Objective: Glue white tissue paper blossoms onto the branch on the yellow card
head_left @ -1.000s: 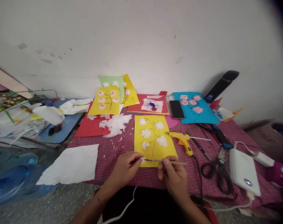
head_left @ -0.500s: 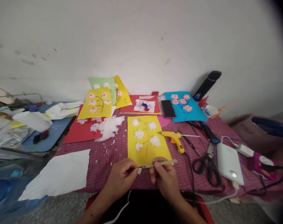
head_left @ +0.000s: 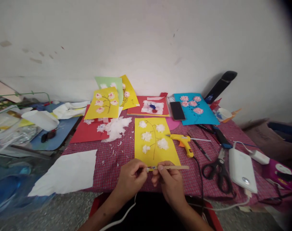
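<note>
My right hand (head_left: 168, 179) is closed on a flat wooden stick (head_left: 178, 167), held nearly level with its stained tip pointing left. In the fingertips of my left hand (head_left: 132, 176) is a small white piece of paper (head_left: 147, 169), pinched close to that tip; I cannot tell whether the two touch. Both hands are over the near edge of a yellow card (head_left: 146, 157), which bears a drawn brown stem and several white paper flowers (head_left: 162, 144). Right of the card lies a yellow glue gun (head_left: 184, 142) with a glue stick in its back.
Black scissors (head_left: 219, 170), a white power bank (head_left: 243, 170) and a phone (head_left: 177, 111) lie to the right. Torn white paper (head_left: 118, 126) and a large white sheet (head_left: 66, 173) are at left. Finished-looking flower cards (head_left: 102, 112) and a blue card (head_left: 203, 117) stand behind.
The stick's stained tip and the white piece of paper have come closer together between my hands. The whole view has shifted slightly.
</note>
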`<state>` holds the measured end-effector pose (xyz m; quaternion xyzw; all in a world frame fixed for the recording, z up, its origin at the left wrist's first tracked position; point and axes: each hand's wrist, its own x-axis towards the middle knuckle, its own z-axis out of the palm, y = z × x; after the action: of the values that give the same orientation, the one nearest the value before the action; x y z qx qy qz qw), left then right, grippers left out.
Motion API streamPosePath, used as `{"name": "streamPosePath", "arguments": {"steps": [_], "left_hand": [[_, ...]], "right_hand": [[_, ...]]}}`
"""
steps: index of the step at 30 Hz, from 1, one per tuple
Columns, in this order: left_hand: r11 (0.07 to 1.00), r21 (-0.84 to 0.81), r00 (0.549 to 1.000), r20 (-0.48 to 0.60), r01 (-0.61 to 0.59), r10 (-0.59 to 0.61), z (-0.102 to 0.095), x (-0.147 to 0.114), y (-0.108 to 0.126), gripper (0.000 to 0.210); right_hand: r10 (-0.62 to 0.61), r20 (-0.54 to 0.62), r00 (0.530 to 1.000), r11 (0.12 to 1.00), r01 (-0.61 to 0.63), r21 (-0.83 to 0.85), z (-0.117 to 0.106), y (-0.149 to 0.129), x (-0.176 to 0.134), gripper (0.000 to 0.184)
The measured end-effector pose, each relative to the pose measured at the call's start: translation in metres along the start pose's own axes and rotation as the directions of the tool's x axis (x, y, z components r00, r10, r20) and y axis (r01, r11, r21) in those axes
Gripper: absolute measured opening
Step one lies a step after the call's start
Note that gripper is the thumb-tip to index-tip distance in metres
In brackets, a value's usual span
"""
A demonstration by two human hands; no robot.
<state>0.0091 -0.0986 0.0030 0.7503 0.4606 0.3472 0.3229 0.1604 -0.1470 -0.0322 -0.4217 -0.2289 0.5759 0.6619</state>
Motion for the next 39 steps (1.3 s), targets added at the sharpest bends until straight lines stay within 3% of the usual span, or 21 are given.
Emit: {"name": "streamPosePath", "arguments": {"steps": [7, 15, 25, 35, 39], "left_hand": [[1.0, 0.024, 0.995, -0.098, 0.014, -0.011, 0.0, 0.0, -0.002, 0.014], [0.999, -0.018, 0.996, -0.079, 0.039, -0.04, 0.0, 0.002, -0.007, 0.012], [1.0, 0.002, 1.0, -0.018, -0.012, 0.012, 0.001, -0.001, -0.005, 0.014], [0.999, -0.042, 0.999, -0.026, 0.022, -0.023, -0.003, 0.0, -0.004, 0.014], [0.99, -0.106, 0.995, -0.007, 0.097, -0.098, -0.003, 0.001, -0.007, 0.014]], "right_hand": [[-0.009, 0.04, 0.999, 1.0, 0.01, -0.012, 0.006, 0.008, -0.012, 0.016], [-0.109, 0.054, 0.993, 0.993, 0.111, -0.046, -0.001, 0.002, -0.006, 0.015], [-0.058, 0.033, 0.998, 0.997, 0.059, -0.047, -0.007, -0.001, 0.003, 0.019], [-0.064, 0.038, 0.997, 0.997, 0.065, -0.033, -0.008, -0.001, 0.003, 0.017], [-0.092, 0.031, 0.995, 0.994, 0.094, -0.061, -0.01, -0.004, 0.005, 0.018]]}}
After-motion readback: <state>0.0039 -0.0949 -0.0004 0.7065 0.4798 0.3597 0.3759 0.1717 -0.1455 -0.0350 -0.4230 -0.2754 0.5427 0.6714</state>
